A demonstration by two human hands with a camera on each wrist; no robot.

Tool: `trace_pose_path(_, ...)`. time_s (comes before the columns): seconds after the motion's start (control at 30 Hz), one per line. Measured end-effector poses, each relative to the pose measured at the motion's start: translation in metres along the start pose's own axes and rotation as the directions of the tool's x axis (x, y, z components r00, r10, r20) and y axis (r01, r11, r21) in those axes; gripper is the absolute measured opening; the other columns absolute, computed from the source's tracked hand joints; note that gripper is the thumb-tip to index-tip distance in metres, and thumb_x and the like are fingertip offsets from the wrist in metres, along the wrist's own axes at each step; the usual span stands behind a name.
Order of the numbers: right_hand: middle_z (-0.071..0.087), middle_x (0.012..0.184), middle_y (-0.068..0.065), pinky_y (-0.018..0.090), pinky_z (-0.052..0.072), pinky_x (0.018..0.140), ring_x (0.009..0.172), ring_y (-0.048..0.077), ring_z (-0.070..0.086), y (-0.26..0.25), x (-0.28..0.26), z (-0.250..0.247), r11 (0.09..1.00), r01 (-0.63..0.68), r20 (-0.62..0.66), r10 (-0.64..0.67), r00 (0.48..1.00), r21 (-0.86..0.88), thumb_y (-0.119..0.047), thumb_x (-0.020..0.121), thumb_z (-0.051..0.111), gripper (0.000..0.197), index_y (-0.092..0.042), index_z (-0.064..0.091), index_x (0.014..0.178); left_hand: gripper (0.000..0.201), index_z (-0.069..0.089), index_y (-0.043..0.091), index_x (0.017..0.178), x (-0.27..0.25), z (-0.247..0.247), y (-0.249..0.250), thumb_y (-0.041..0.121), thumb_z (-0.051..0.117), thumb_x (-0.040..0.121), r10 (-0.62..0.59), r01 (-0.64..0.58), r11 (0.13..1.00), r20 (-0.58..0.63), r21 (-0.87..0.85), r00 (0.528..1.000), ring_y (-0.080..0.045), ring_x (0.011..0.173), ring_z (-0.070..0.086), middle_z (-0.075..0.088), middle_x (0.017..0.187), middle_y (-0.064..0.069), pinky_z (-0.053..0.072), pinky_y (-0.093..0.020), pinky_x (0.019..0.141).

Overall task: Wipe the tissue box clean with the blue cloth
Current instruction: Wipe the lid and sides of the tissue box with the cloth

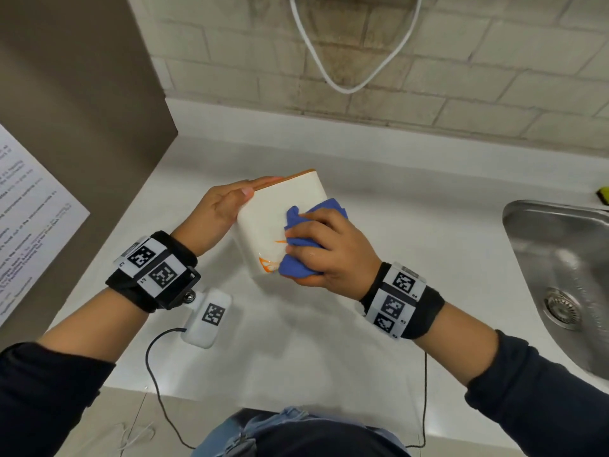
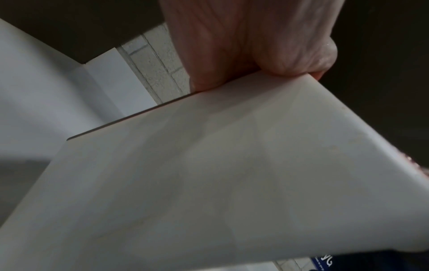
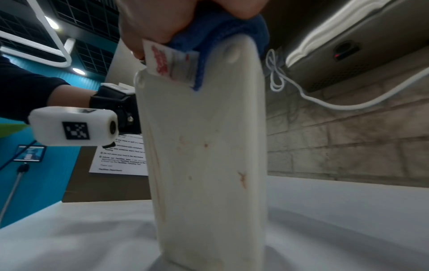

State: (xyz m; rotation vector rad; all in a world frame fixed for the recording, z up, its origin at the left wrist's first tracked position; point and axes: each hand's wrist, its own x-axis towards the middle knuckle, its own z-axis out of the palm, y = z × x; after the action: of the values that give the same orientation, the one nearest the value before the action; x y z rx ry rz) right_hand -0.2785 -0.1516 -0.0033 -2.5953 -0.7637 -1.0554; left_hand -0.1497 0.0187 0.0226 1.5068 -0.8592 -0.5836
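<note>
Tissue box [image 1: 280, 206] gripped by left hand [image 1: 224, 209], right hand [image 1: 333, 255] clutching blue cloth [image 1: 296, 265] (bunched) against its near face

office kitchenette | steel sink [image 1: 566, 258] | microwave notice [image 1: 29, 222] | tiled wall [image 1: 428, 61]

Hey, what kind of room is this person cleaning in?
Most likely a shared office or workplace kitchenette: a steel sink set in a white counter, a tiled wall behind it, and a printed notice that mentions a microwave and facilities.
</note>
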Motion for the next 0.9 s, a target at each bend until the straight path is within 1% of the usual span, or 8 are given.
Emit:
trace_pose_path(0.23,0.053,0.101,0.001,0.032,0.039,0.078,0.086,0.026,0.049,0.018,-0.022,-0.019,0.971,-0.232,-0.037,0.230,0.972,-0.063,-0.034,0.084,0.063,0.023,-0.012,0.055,0.086,0.042,0.057,0.022,0.123,-0.001,0.002,-0.004,0.038,0.038,0.088,0.016,-0.016,0.999,0.002,0.034,1.000,-0.006,0.122,0.052,0.064,0.119,0.020,0.038,-0.012,0.097)
trace_pose_path(0.33,0.061,0.083,0.010,0.035,0.044,0.064,0.072,0.023,0.056,0.012,-0.015,-0.040,0.748,-0.620,-0.085,0.652,0.754,0.237,-0.040,0.085,0.053,0.026,-0.015,0.062,0.082,0.046,0.054,0.020,0.127,-0.003,0.004,-0.004,0.040,0.036,0.088,0.034,-0.034,0.998,-0.001,0.061,0.999,-0.006,0.124,0.050,0.060,0.127,0.010,0.037,-0.014,0.100)
trace_pose_path(0.4,0.064,0.085,0.008,0.033,0.048,0.054,0.064,0.020,0.058,0.000,-0.003,-0.045,0.488,-0.615,-0.087,0.821,0.564,0.619,-0.046,0.087,0.050,0.017,-0.034,0.060,0.086,0.047,0.051,0.018,0.129,-0.003,0.005,-0.004,0.039,0.035,0.090,0.046,-0.046,0.995,0.003,0.084,0.999,-0.007,0.126,0.048,0.055,0.133,0.007,0.035,-0.017,0.104)
trace_pose_path(0.43,0.065,0.092,0.003,0.037,0.052,0.057,0.069,0.023,0.060,-0.007,0.003,-0.044,0.447,-0.550,-0.112,0.837,0.536,0.706,-0.049,0.089,0.049,0.013,-0.040,0.058,0.089,0.046,0.051,0.018,0.129,-0.003,0.005,-0.004,0.037,0.035,0.091,0.045,-0.045,0.995,0.002,0.086,0.999,-0.007,0.127,0.047,0.054,0.134,0.010,0.035,-0.017,0.104)
trace_pose_path(0.53,0.060,0.113,-0.002,0.039,0.047,0.089,0.105,0.021,0.057,-0.022,0.018,-0.027,0.578,-0.508,-0.164,0.747,0.644,0.638,-0.037,0.093,0.042,0.017,-0.032,0.058,0.099,0.040,0.052,0.019,0.128,-0.001,0.002,-0.001,0.027,0.031,0.095,0.024,-0.023,0.997,-0.014,0.070,1.000,-0.002,0.123,0.049,0.058,0.124,0.027,0.036,-0.010,0.098)
trace_pose_path(0.67,0.057,0.124,0.011,0.031,0.028,0.109,0.118,0.020,0.045,-0.034,0.018,0.005,0.693,-0.648,-0.062,0.697,0.714,0.316,-0.031,0.092,0.036,0.027,-0.019,0.060,0.098,0.035,0.054,0.025,0.123,0.001,0.000,0.000,0.022,0.030,0.097,-0.014,0.017,0.998,-0.065,0.053,0.998,0.005,0.112,0.055,0.065,0.110,0.030,0.040,-0.005,0.087)
trace_pose_path(0.8,0.065,0.108,0.010,0.017,0.026,0.106,0.110,0.024,0.054,-0.036,0.029,0.013,0.641,-0.638,-0.100,0.735,0.671,0.427,-0.030,0.092,0.034,0.029,-0.017,0.060,0.094,0.035,0.053,0.024,0.123,0.004,-0.005,0.000,0.018,0.028,0.099,-0.037,0.043,0.998,-0.110,0.052,0.993,0.009,0.108,0.055,0.065,0.104,0.034,0.040,-0.004,0.084)
trace_pose_path(0.9,0.067,0.102,0.010,0.026,0.038,0.095,0.104,0.019,0.054,-0.043,0.036,0.013,0.679,-0.575,-0.042,0.662,0.748,0.455,-0.036,0.095,0.034,0.041,-0.006,0.064,0.097,0.035,0.052,0.022,0.123,0.005,-0.008,-0.002,0.018,0.028,0.099,-0.048,0.052,0.998,-0.111,0.031,0.993,0.007,0.106,0.057,0.067,0.102,0.032,0.042,-0.005,0.084)
